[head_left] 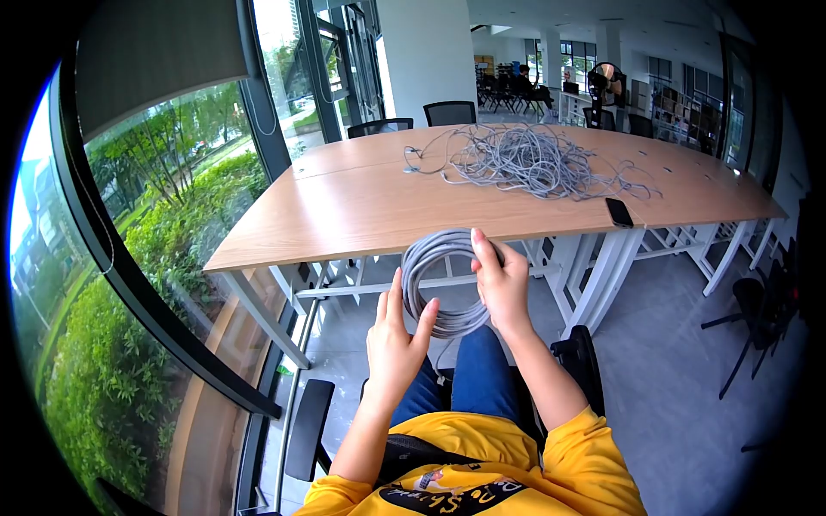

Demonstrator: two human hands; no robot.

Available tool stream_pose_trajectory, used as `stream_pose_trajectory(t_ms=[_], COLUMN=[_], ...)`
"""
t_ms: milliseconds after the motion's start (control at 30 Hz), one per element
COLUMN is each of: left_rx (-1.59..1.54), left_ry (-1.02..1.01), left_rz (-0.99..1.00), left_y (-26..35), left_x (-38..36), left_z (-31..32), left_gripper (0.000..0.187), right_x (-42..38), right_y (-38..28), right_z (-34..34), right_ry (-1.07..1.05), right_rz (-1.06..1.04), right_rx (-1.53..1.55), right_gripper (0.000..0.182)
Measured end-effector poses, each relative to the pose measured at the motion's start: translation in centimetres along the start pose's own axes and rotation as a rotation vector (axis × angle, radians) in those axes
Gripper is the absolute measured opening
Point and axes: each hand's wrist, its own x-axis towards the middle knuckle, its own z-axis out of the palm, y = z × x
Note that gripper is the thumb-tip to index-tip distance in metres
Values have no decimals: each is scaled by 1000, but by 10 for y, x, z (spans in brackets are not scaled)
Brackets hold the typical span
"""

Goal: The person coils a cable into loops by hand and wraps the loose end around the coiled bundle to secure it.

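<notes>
In the head view, the only view supplied, a coil of grey cable [428, 254] is found held upright in the air between the two hands, above the blue trousers [483, 370] of the seated person and on the near side of the table edge. The coil is roughly round, so no clear long axis is presented; its open middle is turned toward the camera. The right side of the ring is grasped by the right hand [504, 279], with the thumb laid over the strands and the fingers curled about them. The lower left side is touched by the left hand [396, 344], whose fingers are extended along the outer edge while the thumb is set toward the inside; whether the strands are pinched there cannot be told. Neither hand can be rated the nearer, since contact is made by both. A loose cable end [441, 377] is seen hanging below the ring. Beyond the coil and somewhat to its right, a tangled cable pile [527, 163] is noted on the table [344, 199], with a phone [619, 212] lying nearer the front edge.
</notes>
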Motion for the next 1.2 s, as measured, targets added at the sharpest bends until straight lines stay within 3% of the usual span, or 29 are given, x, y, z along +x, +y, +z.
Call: stream_pose_trajectory(t_ms=[100,167,200,267,300,367,400,467,500,600,667,733,800,867,900,1000,1033,1133,1200], left_rx=[-170,-485,-635,-804,-802,-700,-867,-1150,-1279,-1765,-1784,-2113,-2093,-1999,-2017,-1821,-1820,-1952,-2176], left_ry=[-63,-209,-384,-398,-398,-393,-391,-606,-685,-1015,-998,-1081,-1046,-1067,-1088,-1068,-1067,-1059,-1127], left_rz=[-136,-310,-535,-427,-426,-226,-235,-224,-321,-249,-279,-211,-229,-243,-352,-390,-388,-347,-145], left_y=[-2,-19,-9,-29,-34,-41,-42,-38,-35,-34,-30,-20,-7,-3,-5,-6,-6,-5,-1], left_x=[-1,-2,5,2,4,8,12,17,15,12,4,3,4,5,5,8,7,2,-2], left_z=[-1,-3,-20,-15,-17,-19,-18,-23,-24,-18,-12,-9,-18,-22,-23,-32,-31,-28,-25], left_gripper=[55,54,50,47,47,46,52,64,67,57,63,73,79,77,72,47,47,38,41], right_x=[4,5,4,3,1,0,-3,-5,-6,-7,-5,-4,-4,-7,-7,-8,-9,-12,-13], right_y=[1,-5,-7,-10,-14,-20,-23,-25,-26,-28,-26,-27,-27,-29,-28,-25,-25,-26,-25], right_z=[-6,-10,-12,-11,-10,-12,-9,-9,-9,-8,-11,-13,-12,-11,-11,-11,-10,-8,-6], right_ry=[-36,-91,-148,-167,-235,-395,-431,-538,-539,-586,-634,-672,-711,-736,-735,-723,-710,-705,-712], right_rz=[38,67,102,72,65,8,-23,30,32,98,197,240,283,198,199,190,180,194,217], right_rx=[-42,-68,-98,-107,-151,-209,-198,-187,-187,-176,-63,-45,-24,-35,-35,6,12,47,75], right_gripper=[36,36,36,38,39,41,42,42,42,43,43,43,43,42,42,41,41,40,40])
